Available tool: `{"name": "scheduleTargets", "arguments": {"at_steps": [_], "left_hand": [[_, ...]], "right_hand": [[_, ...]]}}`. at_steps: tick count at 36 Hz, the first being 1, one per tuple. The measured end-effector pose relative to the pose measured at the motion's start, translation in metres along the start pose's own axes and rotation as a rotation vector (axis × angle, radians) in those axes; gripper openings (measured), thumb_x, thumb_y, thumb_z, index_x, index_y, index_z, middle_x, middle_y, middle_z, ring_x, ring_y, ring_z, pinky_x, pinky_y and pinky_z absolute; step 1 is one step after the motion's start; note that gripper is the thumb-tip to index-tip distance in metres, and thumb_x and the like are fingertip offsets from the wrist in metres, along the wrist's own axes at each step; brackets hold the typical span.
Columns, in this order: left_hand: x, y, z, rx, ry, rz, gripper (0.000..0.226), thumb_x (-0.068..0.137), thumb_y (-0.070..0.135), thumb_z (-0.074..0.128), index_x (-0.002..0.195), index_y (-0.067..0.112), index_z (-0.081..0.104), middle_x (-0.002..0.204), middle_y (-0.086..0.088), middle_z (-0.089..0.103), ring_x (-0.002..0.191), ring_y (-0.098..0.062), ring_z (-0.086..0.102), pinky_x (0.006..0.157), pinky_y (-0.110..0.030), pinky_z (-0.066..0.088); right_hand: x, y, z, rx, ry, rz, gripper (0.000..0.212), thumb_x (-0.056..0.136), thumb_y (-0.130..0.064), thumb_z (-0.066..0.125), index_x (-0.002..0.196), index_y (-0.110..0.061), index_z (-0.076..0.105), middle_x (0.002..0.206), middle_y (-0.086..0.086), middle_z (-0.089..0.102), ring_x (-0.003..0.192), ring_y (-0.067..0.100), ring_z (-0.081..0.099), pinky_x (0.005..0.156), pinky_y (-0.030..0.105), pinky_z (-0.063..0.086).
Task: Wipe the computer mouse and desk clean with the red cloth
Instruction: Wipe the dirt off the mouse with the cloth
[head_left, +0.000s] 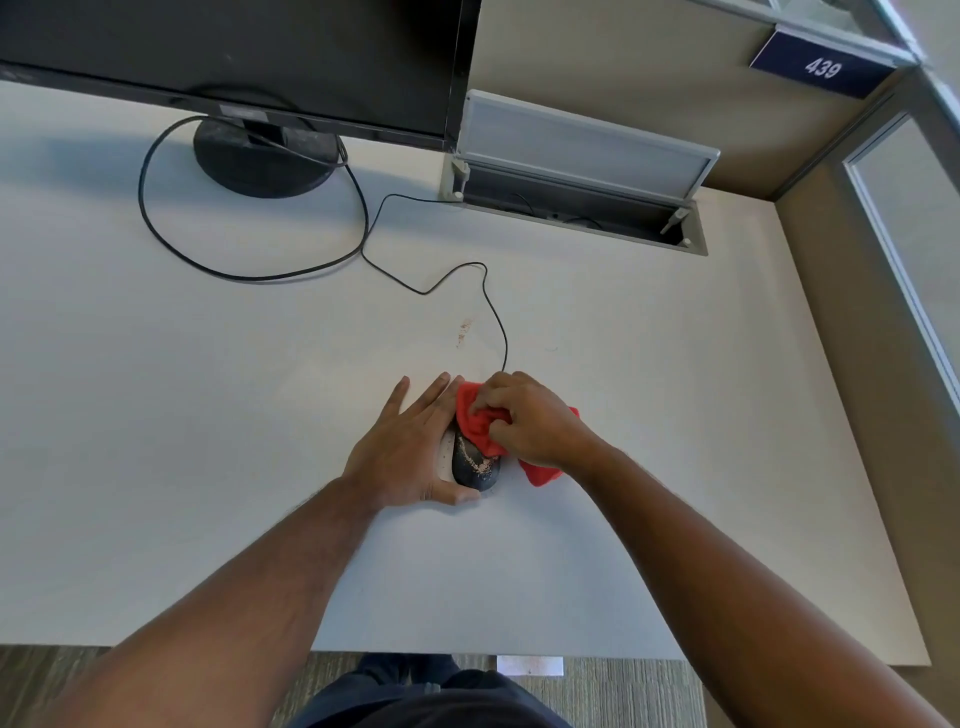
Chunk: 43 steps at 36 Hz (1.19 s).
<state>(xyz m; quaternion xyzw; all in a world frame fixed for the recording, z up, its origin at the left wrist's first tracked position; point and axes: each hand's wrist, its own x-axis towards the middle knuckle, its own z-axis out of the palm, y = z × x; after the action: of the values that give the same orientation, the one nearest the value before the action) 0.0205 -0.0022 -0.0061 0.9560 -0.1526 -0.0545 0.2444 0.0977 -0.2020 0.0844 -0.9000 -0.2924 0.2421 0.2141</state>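
A black wired computer mouse lies on the white desk, its rear speckled with brownish dust. My left hand holds the mouse from its left side, thumb curled around the near end, fingers stretched flat along it. My right hand is closed on the bunched red cloth, pressing it onto the front half of the mouse. Part of the cloth hangs out below my right wrist. A small patch of brown crumbs sits on the desk just beyond the mouse.
The mouse cable snakes back toward an open cable hatch at the rear right. A black monitor on a round stand fills the back left, with a looping thick cable. Partition walls bound the right.
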Motion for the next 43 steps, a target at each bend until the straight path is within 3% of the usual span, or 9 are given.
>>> {"name": "scheduleTargets", "arguments": {"at_steps": [4,9,17,24,28,31,34,38,43], "left_hand": [[0.0,-0.001,0.001,0.011,0.004,0.009,0.144,0.065,0.098,0.06,0.17,0.018,0.003,0.178,0.004,0.014,0.163,-0.006,-0.007,0.132,-0.05,-0.005],[0.0,-0.002,0.002,0.033,-0.012,-0.006,0.146,0.065,0.101,0.056,0.169,0.012,0.006,0.178,0.0,0.014,0.163,-0.006,-0.006,0.132,-0.05,-0.003],[0.0,0.0,0.001,0.035,-0.002,0.005,0.145,0.065,0.098,0.06,0.169,0.014,0.003,0.178,0.002,0.013,0.163,-0.006,-0.007,0.132,-0.051,-0.004],[-0.001,-0.002,0.002,0.031,0.001,0.007,0.134,0.064,0.098,0.062,0.163,0.018,0.022,0.178,-0.001,0.015,0.164,-0.009,-0.002,0.132,-0.054,0.0],[-0.001,0.0,0.001,0.022,0.004,-0.004,0.128,0.062,0.095,0.064,0.16,0.022,0.024,0.178,0.001,0.015,0.163,-0.007,-0.003,0.132,-0.053,-0.002],[-0.001,0.0,0.0,0.022,0.008,-0.007,0.129,0.062,0.096,0.063,0.16,0.022,0.025,0.177,0.002,0.015,0.163,-0.006,-0.004,0.132,-0.053,-0.001],[-0.001,0.0,-0.001,0.037,0.007,-0.007,0.131,0.063,0.097,0.062,0.162,0.019,0.025,0.178,0.002,0.014,0.163,-0.006,-0.004,0.132,-0.053,-0.002],[-0.001,0.001,0.0,0.046,0.01,-0.009,0.132,0.063,0.096,0.062,0.162,0.019,0.023,0.178,0.002,0.014,0.163,-0.007,-0.003,0.132,-0.053,-0.001],[-0.001,-0.001,0.002,0.029,0.014,-0.007,0.133,0.062,0.097,0.063,0.162,0.02,0.022,0.177,0.002,0.015,0.163,-0.006,-0.004,0.132,-0.054,-0.001]], "right_hand": [[0.0,0.003,0.007,-0.005,0.058,0.012,0.042,0.084,-0.011,0.054,0.121,-0.023,0.07,0.121,-0.007,0.061,0.11,0.014,0.046,0.093,0.032,0.043],[-0.006,0.0,0.003,0.021,0.006,-0.034,0.032,0.074,-0.02,0.055,0.097,-0.031,0.075,0.097,-0.025,0.057,0.099,-0.003,0.047,0.079,0.018,0.037],[-0.01,0.004,0.015,0.092,0.102,0.037,0.049,0.081,-0.009,0.051,0.124,-0.021,0.071,0.128,-0.006,0.061,0.117,0.016,0.047,0.101,0.034,0.042],[-0.025,-0.001,-0.003,0.155,-0.058,0.042,0.034,0.071,-0.02,0.056,0.092,-0.035,0.077,0.101,-0.021,0.064,0.102,0.006,0.057,0.086,0.027,0.05],[-0.023,0.007,-0.011,0.487,0.203,0.259,0.028,0.065,-0.016,0.054,0.074,-0.032,0.074,0.078,-0.016,0.071,0.066,-0.001,0.064,0.061,0.018,0.047],[-0.015,0.013,-0.008,0.413,0.342,0.284,0.034,0.077,-0.008,0.059,0.089,-0.036,0.074,0.095,-0.019,0.068,0.085,-0.006,0.061,0.074,0.008,0.042],[-0.009,0.015,0.002,0.306,0.207,0.261,0.039,0.081,-0.005,0.059,0.109,-0.026,0.076,0.114,-0.006,0.064,0.099,0.008,0.057,0.086,0.022,0.042],[-0.014,0.01,0.013,0.26,0.165,0.248,0.043,0.078,-0.015,0.057,0.115,-0.026,0.073,0.117,-0.009,0.06,0.103,0.011,0.056,0.081,0.017,0.038],[-0.033,0.008,0.009,0.189,0.11,0.167,0.037,0.079,-0.012,0.059,0.111,-0.023,0.074,0.113,-0.01,0.061,0.099,0.011,0.056,0.083,0.026,0.045]]}}
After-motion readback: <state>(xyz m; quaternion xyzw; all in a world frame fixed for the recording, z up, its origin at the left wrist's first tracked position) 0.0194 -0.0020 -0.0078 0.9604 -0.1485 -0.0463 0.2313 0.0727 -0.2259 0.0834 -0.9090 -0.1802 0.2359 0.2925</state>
